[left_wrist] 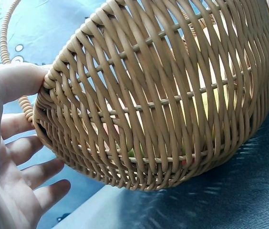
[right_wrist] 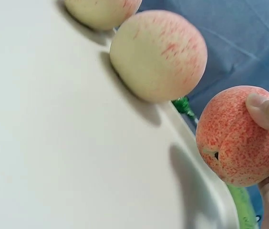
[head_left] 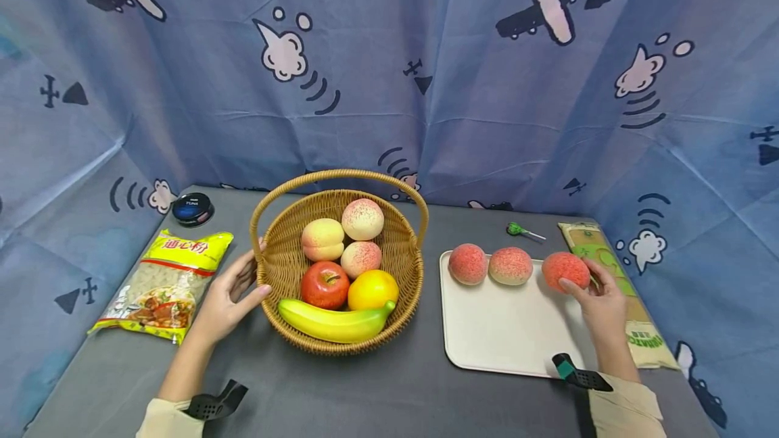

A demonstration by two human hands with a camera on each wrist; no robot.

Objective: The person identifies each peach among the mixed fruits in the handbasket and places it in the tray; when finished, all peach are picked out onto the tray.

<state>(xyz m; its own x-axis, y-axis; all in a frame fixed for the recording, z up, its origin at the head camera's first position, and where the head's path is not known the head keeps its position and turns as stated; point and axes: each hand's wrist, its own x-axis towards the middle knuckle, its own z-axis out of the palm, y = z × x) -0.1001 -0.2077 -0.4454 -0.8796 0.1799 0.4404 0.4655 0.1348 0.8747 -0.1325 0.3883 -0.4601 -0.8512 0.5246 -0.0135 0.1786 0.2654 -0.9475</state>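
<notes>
My right hand (head_left: 602,296) pinches a red-speckled peach (head_left: 565,272) between thumb and fingers. In the right wrist view that peach (right_wrist: 242,136) hangs just above the far right corner of the white tray (head_left: 505,330), its shadow falling on the tray. Two more peaches, one on the left (head_left: 468,264) and one in the middle (head_left: 510,266), sit along the tray's far edge. With thumb and fingers, my left hand (head_left: 225,299) grips the rim of the wicker basket (left_wrist: 144,95) by its handle. Inside lie several peaches, an apple (head_left: 325,285), an orange (head_left: 373,290) and a banana (head_left: 335,323).
A yellow bag of pasta (head_left: 170,286) lies left of the basket, a dark round tin (head_left: 192,209) behind it. Behind the tray is a green-wrapped lollipop (head_left: 525,231). A green and beige packet (head_left: 645,330) lies right of the tray. A patterned blue curtain (head_left: 365,86) encloses the table.
</notes>
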